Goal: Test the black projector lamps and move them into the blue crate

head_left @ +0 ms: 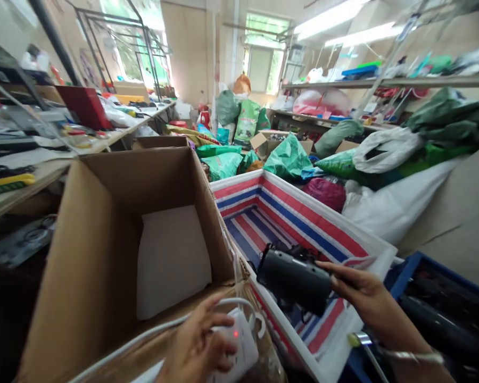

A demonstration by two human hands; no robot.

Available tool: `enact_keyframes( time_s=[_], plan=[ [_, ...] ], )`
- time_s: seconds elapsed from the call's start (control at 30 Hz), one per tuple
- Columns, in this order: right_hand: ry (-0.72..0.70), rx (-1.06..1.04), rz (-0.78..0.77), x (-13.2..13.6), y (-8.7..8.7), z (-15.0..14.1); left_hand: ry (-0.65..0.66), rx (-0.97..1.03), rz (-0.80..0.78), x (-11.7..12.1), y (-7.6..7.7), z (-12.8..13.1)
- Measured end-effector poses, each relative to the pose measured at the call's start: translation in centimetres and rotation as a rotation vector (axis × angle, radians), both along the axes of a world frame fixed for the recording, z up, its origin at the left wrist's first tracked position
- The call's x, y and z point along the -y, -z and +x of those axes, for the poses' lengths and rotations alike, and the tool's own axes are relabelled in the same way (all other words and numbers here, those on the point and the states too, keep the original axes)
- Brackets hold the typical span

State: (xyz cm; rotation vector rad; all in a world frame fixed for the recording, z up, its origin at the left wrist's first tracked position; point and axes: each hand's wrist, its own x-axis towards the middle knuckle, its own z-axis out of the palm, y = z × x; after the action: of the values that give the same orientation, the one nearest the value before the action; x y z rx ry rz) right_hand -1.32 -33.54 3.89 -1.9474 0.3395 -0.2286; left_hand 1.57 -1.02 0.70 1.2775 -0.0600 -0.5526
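My right hand (359, 290) grips the end of a glossy black cylinder-shaped device (295, 279), thumb and fingers closed on it. The device is tilted over a white-rimmed container with a red, white and blue striped lining (315, 229). Darker parts behind the device are hard to make out. Fingers bent but apart, my left hand (203, 340) is over a white power strip (241, 346) with a lit red light. A white cable (167, 322) runs from near the strip along the cardboard.
A deep open cardboard box (90, 229) with a white sheet (173, 260) inside stands at the left. A blue bin (411, 266) with dark items is at the right. Green sacks (287, 159) pile up behind. A cluttered workbench (115, 135) runs along the left.
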Motion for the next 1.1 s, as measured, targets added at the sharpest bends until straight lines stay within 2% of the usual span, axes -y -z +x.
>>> enact_keyframes(
  time_s=[0.1,0.2,0.33,0.4,0.5,0.6,0.67,0.73,0.83,0.9,0.97,1.03,1.1],
  plan=[
    [-0.004,0.030,0.103,-4.0,-1.1,-3.4,0.232,-0.184,-0.186,2.1,-1.7,-0.8],
    [-0.027,0.067,0.126,-7.3,-0.9,-6.0,0.276,-0.222,-0.334,2.0,-2.6,-2.2],
    [-0.231,0.078,0.270,-10.7,-0.5,-8.6,0.199,-0.129,-0.232,0.0,-2.6,-4.0],
    [-0.185,0.021,0.257,-12.1,-0.2,-9.4,0.207,-0.094,-0.179,-1.0,-2.6,-4.7],
    [-0.045,-0.035,0.115,-13.3,0.5,-10.0,0.204,0.014,-0.082,-1.9,-3.2,-5.7],
    [-0.001,0.024,-0.146,-13.6,1.2,-10.2,0.201,0.197,0.196,-2.3,-4.2,-6.7],
    [0.049,0.107,-0.342,-13.8,1.7,-10.1,0.257,0.266,0.316,-2.4,-4.7,-7.4],
    [0.119,0.192,-0.476,-14.3,2.2,-10.2,0.297,0.310,0.332,-2.3,-5.0,-8.0],
    [0.177,0.288,-0.558,-15.6,2.6,-10.5,0.284,0.361,0.322,-2.0,-5.0,-8.5],
    [0.123,0.285,-0.486,-15.8,2.5,-10.7,0.258,0.406,0.316,-2.0,-5.1,-8.4],
    [0.013,0.231,-0.249,-14.7,2.2,-10.8,0.221,0.441,0.330,-2.3,-5.3,-8.1],
    [-0.042,0.197,0.010,-12.1,2.1,-10.8,0.193,0.427,0.348,-3.0,-5.8,-7.6],
    [-0.031,0.165,0.108,-8.9,2.5,-10.9,0.157,0.403,0.366,-3.7,-6.2,-7.1]
  ],
)
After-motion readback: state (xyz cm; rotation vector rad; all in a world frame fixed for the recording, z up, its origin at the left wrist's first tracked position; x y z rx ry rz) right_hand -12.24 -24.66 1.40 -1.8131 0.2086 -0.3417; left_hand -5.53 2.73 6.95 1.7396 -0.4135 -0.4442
